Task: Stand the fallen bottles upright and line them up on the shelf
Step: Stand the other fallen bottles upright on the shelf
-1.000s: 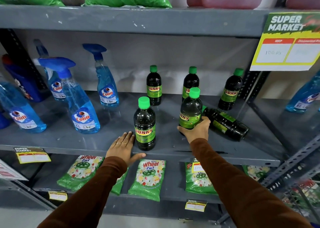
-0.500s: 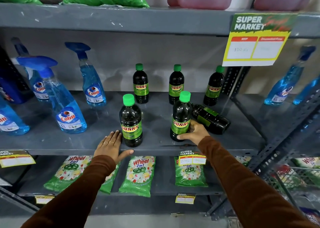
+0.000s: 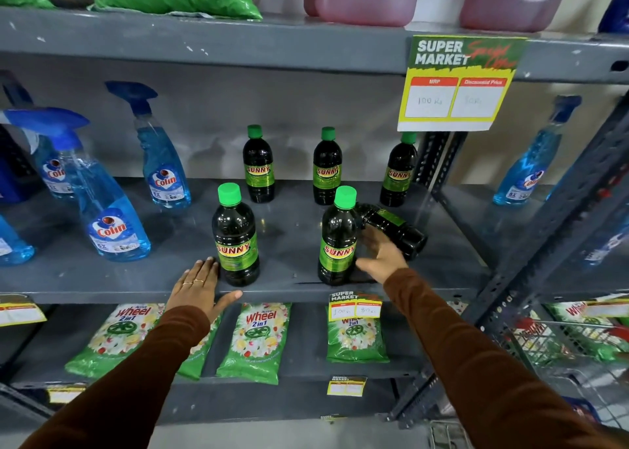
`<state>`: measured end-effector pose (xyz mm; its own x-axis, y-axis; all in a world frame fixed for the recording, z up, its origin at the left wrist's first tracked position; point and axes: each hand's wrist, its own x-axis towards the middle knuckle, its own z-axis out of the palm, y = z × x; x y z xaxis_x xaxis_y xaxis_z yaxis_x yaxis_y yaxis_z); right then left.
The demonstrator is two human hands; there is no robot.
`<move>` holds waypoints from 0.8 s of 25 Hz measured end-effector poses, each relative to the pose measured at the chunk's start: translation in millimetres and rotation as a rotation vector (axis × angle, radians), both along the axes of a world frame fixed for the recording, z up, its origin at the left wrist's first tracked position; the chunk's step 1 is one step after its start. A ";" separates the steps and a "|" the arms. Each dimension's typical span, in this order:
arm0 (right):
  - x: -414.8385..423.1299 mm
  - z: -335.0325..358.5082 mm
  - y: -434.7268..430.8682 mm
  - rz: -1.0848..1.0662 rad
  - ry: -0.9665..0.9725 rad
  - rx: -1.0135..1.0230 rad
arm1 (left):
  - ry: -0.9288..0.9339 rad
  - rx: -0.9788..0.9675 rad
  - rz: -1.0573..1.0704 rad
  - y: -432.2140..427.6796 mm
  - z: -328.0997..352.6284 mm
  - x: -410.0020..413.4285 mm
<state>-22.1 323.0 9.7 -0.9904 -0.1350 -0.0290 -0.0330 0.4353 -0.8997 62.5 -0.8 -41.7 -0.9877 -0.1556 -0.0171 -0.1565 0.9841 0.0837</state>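
Observation:
Dark Sunny bottles with green caps stand on the grey shelf (image 3: 102,278). Three are upright at the back, the rear left bottle (image 3: 258,166), the rear middle bottle (image 3: 326,167) and the rear right bottle (image 3: 398,172). Two stand in front, the front left bottle (image 3: 235,237) and the front right bottle (image 3: 338,241). A fallen bottle (image 3: 394,227) lies on its side behind the front right one. My right hand (image 3: 381,254) is open, fingers spread, between the front right bottle and the fallen one. My left hand (image 3: 200,287) rests flat on the shelf edge beside the front left bottle.
Blue Colin spray bottles (image 3: 112,217) fill the shelf's left side, and another spray bottle (image 3: 531,162) stands on the neighbouring shelf at right. A price sign (image 3: 456,84) hangs from the upper shelf. Green Wheel packets (image 3: 255,339) lie on the lower shelf. A shelf upright (image 3: 435,162) stands behind the fallen bottle.
My right hand has let go of the front right bottle, which now stands alone, and opened toward the fallen bottle. My left hand stays on the shelf edge.

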 end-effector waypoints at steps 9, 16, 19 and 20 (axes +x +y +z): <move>-42.3 1.4 23.5 -0.332 0.146 0.986 | 0.036 -0.021 0.051 7.3 -0.4 0.4; -32.4 -12.6 16.6 -0.541 0.326 0.072 | 0.001 -0.024 0.075 8.2 0.9 0.0; -24.1 -25.8 18.3 -0.470 0.257 -0.156 | 0.001 -0.020 0.074 8.5 1.9 1.0; -22.6 -26.8 19.0 -0.495 0.229 -0.195 | 0.000 -0.022 0.070 9.1 2.3 1.4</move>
